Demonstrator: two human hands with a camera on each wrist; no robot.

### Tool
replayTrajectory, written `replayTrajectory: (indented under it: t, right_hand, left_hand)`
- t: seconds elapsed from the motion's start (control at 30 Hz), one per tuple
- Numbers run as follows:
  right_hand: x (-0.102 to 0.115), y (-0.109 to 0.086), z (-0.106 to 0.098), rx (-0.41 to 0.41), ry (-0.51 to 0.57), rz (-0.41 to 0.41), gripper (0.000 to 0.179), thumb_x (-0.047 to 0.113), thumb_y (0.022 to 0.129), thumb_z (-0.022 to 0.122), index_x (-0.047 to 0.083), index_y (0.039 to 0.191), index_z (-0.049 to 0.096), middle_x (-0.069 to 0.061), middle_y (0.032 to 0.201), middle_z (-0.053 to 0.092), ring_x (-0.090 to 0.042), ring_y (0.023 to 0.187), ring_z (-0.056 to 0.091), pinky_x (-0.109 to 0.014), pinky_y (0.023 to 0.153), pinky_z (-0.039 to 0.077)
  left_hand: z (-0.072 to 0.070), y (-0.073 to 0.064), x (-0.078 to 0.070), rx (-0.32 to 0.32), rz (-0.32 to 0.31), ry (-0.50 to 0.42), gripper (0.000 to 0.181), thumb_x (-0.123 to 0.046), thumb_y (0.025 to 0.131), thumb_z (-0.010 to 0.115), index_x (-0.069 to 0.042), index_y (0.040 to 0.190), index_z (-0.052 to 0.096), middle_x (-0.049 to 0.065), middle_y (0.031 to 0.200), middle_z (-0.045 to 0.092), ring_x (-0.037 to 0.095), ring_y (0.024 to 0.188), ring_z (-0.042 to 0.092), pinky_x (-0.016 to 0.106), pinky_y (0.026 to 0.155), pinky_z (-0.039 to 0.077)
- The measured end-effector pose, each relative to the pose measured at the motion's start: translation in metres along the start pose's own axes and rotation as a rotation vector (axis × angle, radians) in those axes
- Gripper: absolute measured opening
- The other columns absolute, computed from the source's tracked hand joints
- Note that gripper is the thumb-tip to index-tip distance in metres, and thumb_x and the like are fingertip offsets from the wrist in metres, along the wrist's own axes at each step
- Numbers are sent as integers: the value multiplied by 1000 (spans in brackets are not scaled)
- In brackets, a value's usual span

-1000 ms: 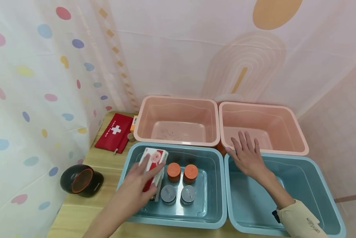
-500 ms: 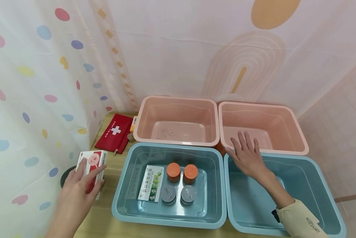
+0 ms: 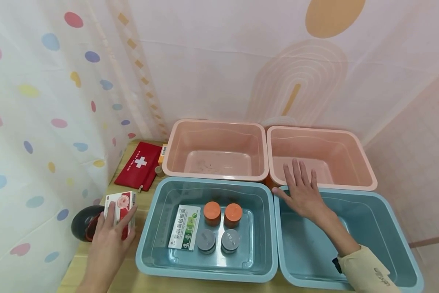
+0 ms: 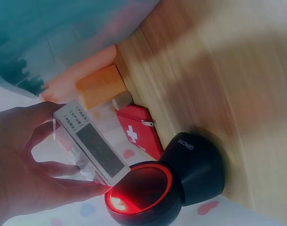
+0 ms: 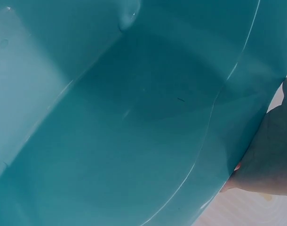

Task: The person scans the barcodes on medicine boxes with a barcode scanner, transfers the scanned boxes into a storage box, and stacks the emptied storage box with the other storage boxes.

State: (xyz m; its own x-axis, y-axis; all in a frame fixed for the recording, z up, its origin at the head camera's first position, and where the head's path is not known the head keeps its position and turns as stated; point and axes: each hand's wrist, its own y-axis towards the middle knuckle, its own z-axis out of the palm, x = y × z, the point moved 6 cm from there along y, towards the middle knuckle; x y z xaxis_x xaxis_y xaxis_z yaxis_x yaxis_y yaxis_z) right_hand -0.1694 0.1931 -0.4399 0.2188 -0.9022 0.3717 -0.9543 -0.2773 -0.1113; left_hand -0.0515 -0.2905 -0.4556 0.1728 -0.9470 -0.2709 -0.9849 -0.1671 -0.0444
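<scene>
A red and white medicine box (image 3: 126,202) is gripped between the thumb and fingers of my left hand (image 3: 108,236), over the table left of the left blue bin. Beside it stands a black desktop scanner (image 3: 84,223); in the left wrist view its round window (image 4: 141,186) glows red close to the box's printed end. My right hand (image 3: 305,197) rests with spread fingers at the rims between the right blue bin (image 3: 399,228) and the right pink bin (image 3: 366,162), holding nothing. Inside the left blue bin (image 3: 146,244) lie a white and green medicine box (image 3: 184,227) and several capped bottles.
Orange-capped bottles (image 3: 212,211) and grey-capped bottles (image 3: 206,239) stand upright in the left blue bin. Behind it is the left pink bin (image 3: 216,177). A red first aid pouch (image 3: 137,167), an orange box (image 3: 162,154) and a small cork-coloured piece (image 3: 159,170) lie on the table.
My left hand has lifted the red and white box out of the left blue bin and carried it left to the scanner, uncovering the white and green box. The right hand stays in place.
</scene>
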Motion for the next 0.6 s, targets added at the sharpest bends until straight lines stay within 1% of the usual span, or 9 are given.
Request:
replayTrajectory:
  t: [0.13, 0.2, 0.4, 0.5, 0.6]
  right_hand:
    - [0, 0, 0, -2, -2, 6, 92, 45, 110, 63, -4, 173, 17, -30, 182, 0, -54, 168, -2, -75, 131, -6]
    - [0, 0, 0, -1, -2, 10, 92, 45, 110, 63, -4, 173, 17, -30, 182, 0, -54, 168, -2, -75, 131, -7]
    - [0, 1, 1, 5, -11, 13, 90, 46, 110, 62, -3, 173, 19, -30, 182, 2, -53, 168, -2, -74, 132, -6]
    - [1, 1, 1, 1, -16, 12, 90, 45, 110, 62, -3, 173, 20, -30, 181, 3, -53, 168, -1, -75, 132, -5]
    - [1, 1, 0, 3, -15, 12, 90, 46, 110, 62, -3, 173, 20, -30, 181, 4, -54, 168, -1, -75, 132, -5]
  left_hand:
    - [3, 0, -5, 41, 38, 37, 76, -14, 89, 86, -11, 159, 57, 43, 168, 28, 76, 146, 29, 82, 105, 41]
    - [6, 0, -6, 63, 47, 46, 74, -15, 90, 85, -11, 159, 57, 43, 168, 28, 77, 147, 27, 82, 106, 40]
    - [18, 4, -5, 166, 19, 35, 70, -16, 96, 80, -9, 160, 54, 44, 170, 21, 76, 151, 19, 83, 112, 35]
    - [20, 6, -6, 182, 18, 31, 70, -16, 96, 80, -9, 160, 54, 44, 170, 21, 75, 152, 18, 83, 112, 34]
    - [21, 7, -8, 174, 21, 27, 69, -14, 95, 80, -9, 159, 56, 44, 170, 22, 75, 151, 19, 84, 111, 34]
